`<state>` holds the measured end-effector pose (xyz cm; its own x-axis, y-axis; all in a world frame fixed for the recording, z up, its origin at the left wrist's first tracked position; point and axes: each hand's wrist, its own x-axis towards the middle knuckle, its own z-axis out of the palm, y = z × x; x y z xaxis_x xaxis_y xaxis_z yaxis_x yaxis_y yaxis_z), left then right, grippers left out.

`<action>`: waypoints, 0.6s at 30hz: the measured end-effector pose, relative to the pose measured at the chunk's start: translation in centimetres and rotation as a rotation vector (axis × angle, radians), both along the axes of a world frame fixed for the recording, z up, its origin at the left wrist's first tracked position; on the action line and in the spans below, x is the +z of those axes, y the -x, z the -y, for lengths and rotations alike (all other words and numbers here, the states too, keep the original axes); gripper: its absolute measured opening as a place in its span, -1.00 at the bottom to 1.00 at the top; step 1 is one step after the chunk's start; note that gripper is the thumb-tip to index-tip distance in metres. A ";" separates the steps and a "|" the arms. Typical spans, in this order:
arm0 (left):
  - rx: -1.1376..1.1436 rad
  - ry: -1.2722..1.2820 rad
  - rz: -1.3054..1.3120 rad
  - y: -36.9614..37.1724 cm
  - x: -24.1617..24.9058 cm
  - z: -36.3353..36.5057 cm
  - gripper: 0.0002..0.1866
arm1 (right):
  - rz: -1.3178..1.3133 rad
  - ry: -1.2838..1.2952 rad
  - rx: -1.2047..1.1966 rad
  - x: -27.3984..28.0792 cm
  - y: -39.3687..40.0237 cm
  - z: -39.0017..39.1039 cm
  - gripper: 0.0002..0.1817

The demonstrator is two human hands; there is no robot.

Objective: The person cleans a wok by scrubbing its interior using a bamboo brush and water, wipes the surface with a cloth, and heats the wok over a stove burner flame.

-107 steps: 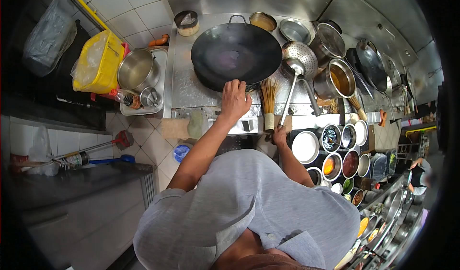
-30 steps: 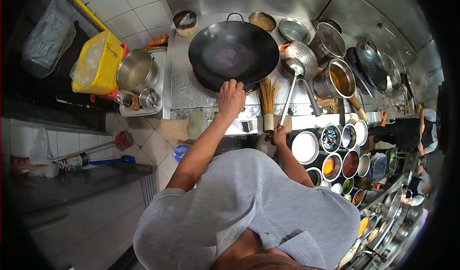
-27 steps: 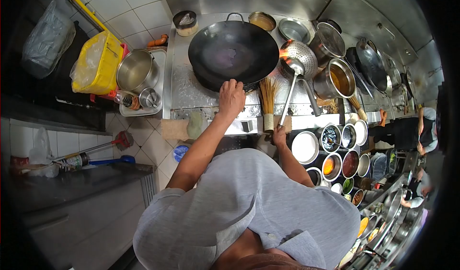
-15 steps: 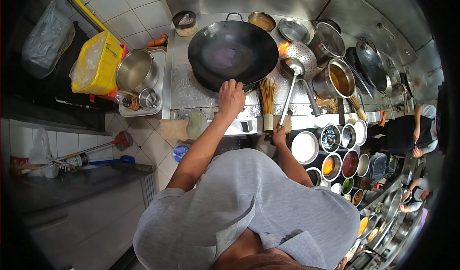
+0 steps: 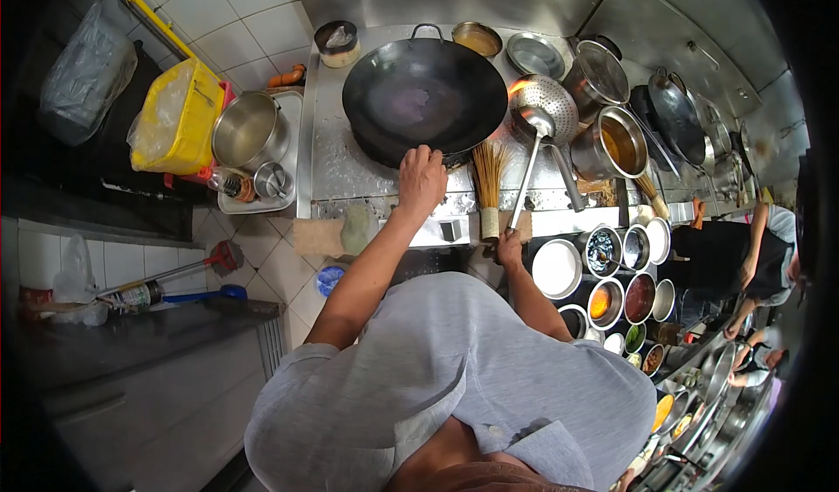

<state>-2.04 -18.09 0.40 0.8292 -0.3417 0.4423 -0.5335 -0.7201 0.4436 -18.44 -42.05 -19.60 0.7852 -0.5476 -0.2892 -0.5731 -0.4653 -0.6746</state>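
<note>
A large dark wok (image 5: 426, 90) sits on the stove with a dull patch at its bottom and no food showing in it. My left hand (image 5: 423, 182) is closed at the wok's near edge, where the near handle is hidden under the fingers. My right hand (image 5: 509, 247) wraps around the handle end of a long metal ladle (image 5: 530, 167). The ladle's bowl rests on a perforated strainer (image 5: 559, 107) to the right of the wok. Beside the ladle stands a bamboo wok brush (image 5: 490, 182), its bristles up near the wok's rim.
A pot of brown liquid (image 5: 619, 147) is at the right of the stove. Several seasoning containers (image 5: 556, 269) stand near my right arm. A yellow basket (image 5: 179, 112) and a steel pot (image 5: 249, 129) are on the left. Co-workers (image 5: 765, 247) stand at the far right.
Both my hands, the wok and the ladle stay practically where they were. At the far right, a co-worker has shifted position, with an arm now reaching lower toward the counter.
</note>
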 end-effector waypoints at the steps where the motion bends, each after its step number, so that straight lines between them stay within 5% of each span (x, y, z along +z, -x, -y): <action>1: 0.001 -0.003 -0.002 0.0 0.0 0.0 -0.70 | -0.002 0.006 0.001 0.0 0.0 0.0 -0.66; 18: -0.001 -0.014 -0.014 -0.1 0.1 -0.1 -0.72 | -0.018 -0.040 -0.034 0.7 -0.2 -0.1 -0.66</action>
<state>-1.94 -18.04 0.48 0.8348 -0.3492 0.4256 -0.5282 -0.7257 0.4407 -18.21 -41.91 -18.88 0.7608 -0.5616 -0.3253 -0.6001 -0.4180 -0.6820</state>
